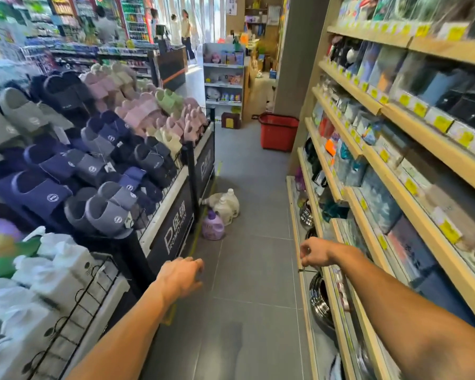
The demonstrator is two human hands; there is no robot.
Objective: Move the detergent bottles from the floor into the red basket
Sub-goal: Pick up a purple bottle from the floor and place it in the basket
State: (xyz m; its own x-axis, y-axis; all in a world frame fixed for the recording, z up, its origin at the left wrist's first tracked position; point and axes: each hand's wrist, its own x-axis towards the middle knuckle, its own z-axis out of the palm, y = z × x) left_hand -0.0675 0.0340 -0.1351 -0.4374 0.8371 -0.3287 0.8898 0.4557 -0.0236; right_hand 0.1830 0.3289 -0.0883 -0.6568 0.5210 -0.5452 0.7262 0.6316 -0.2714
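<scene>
The shop aisle is brightly and evenly lit, with strong daylight coming through the tall windows (200, 17) at the far end, where the panes wash out to near white. The grey floor (247, 270) carries only soft, faint shadows and a dull sheen near the bottom of the frame. Motion blur smears the whole view, worst along the shelves (412, 149) on the right and the slippers (66, 138) on the left. Wide-angle distortion bends the shelf edges outward toward the corners. Both forearms are stretched and soft; the left hand (181, 275) is the more blurred, the right hand (314, 252) slightly crisper.
</scene>
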